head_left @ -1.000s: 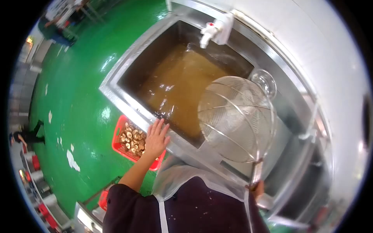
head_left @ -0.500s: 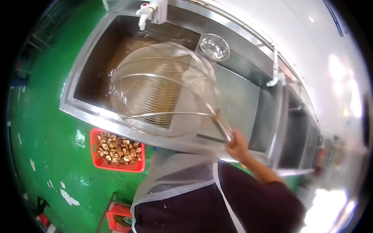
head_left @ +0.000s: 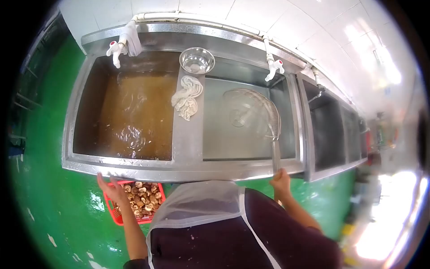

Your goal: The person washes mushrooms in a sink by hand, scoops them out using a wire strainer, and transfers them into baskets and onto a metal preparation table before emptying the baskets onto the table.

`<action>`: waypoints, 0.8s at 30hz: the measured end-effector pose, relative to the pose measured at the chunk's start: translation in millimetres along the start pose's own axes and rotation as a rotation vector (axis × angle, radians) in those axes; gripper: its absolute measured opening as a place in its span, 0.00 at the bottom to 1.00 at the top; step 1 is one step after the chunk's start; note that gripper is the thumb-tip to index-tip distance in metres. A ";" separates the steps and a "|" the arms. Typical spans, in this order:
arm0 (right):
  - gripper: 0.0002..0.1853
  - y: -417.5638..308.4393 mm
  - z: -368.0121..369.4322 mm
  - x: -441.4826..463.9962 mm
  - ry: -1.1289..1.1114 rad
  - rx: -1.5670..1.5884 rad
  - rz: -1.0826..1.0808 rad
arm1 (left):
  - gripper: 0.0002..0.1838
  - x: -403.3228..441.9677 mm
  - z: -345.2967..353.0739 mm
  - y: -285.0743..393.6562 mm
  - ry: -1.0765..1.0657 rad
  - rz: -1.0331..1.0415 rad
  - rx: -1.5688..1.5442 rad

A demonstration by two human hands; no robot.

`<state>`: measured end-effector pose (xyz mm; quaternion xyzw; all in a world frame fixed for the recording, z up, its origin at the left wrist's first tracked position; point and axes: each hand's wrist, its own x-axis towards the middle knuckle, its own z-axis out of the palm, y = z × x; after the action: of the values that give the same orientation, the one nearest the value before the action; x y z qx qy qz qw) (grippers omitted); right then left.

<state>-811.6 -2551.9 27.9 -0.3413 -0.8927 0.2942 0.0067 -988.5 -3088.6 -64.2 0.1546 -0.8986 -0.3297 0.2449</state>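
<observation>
My right hand [head_left: 281,183] is closed round the handle of a large wire strainer [head_left: 274,117]. The strainer's mesh lies partly in the clear water of the right sink basin [head_left: 233,143], its handle resting across the front rim. My left hand [head_left: 114,190] is empty, fingers apart, near the front edge of the left basin [head_left: 78,130], which holds brown water. Below that hand, a red basket [head_left: 117,219] of mushrooms [head_left: 144,197] is on the green floor.
A metal bowl [head_left: 197,60] and a crumpled cloth [head_left: 187,96] lie on the divider. White taps [head_left: 117,51] [head_left: 274,67] hang over both basins from the wall pipe. Another steel sink [head_left: 329,134] stands to the right.
The strainer has moved right, from over the left basin and divider into the right basin. My left hand, out of view half a second ago, shows again. The view has turned right.
</observation>
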 end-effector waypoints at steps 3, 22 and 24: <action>0.16 -12.3 1.8 29.1 -0.361 0.822 0.433 | 0.26 7.9 30.4 20.1 -0.094 0.144 0.001; 0.17 -254.2 118.0 39.7 -0.780 0.029 -1.047 | 0.22 -302.4 -97.2 -105.7 -0.256 -1.305 -0.113; 0.16 -278.5 136.1 1.9 -0.976 0.142 -1.081 | 0.21 -383.0 -119.8 -116.5 -0.296 -1.357 0.069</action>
<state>-1010.7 -2787.1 62.6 0.3184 -0.8165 0.4255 -0.2254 -591.2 -3067.8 -192.2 0.6432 -0.6372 -0.3988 -0.1457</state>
